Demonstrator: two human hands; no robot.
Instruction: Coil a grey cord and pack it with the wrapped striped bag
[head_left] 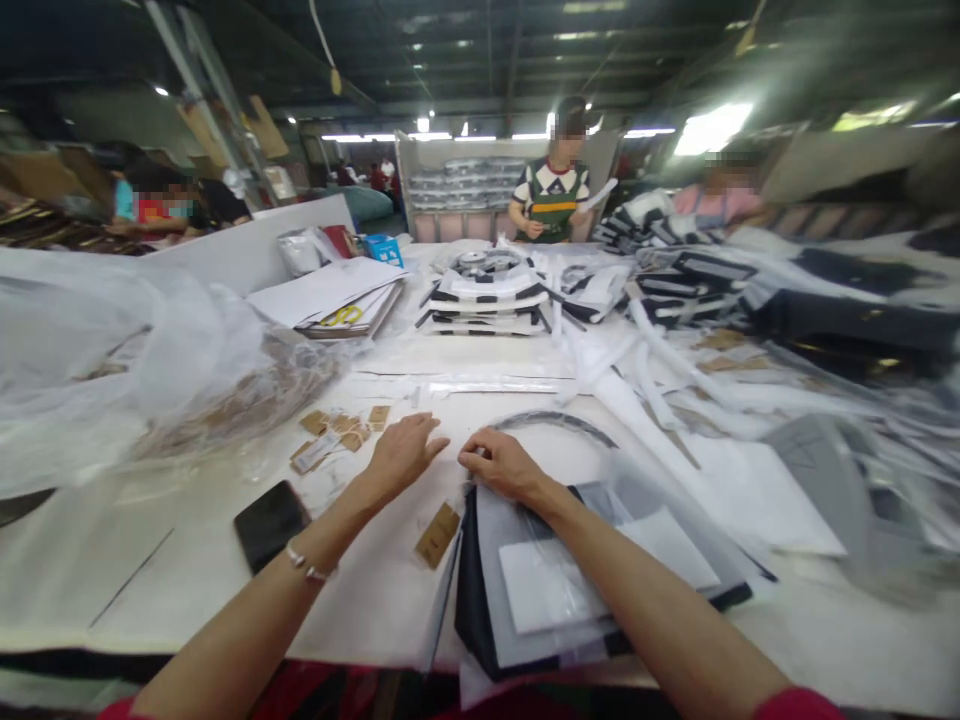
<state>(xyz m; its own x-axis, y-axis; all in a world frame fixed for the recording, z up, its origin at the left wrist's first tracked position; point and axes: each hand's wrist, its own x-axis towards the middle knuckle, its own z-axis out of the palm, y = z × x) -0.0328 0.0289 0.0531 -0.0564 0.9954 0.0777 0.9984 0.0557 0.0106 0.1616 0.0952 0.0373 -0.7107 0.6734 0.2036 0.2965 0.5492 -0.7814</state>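
Black bag lies on the tabletop, brown tag just beside its left edge. Right hand: fingers curled narrow at the bag's upper corner; I cannot tell what they pinch. Left hand: loosely spread, nothing visibly held. I judge: steady that corner, keep the tag flat.

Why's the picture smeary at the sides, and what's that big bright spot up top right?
Head view: the sides, like the plastic, look smeared, perhaps by camera motion; head view: the bright spot is glare, too washed out to identify; head view: left hand and right hand look clearer.
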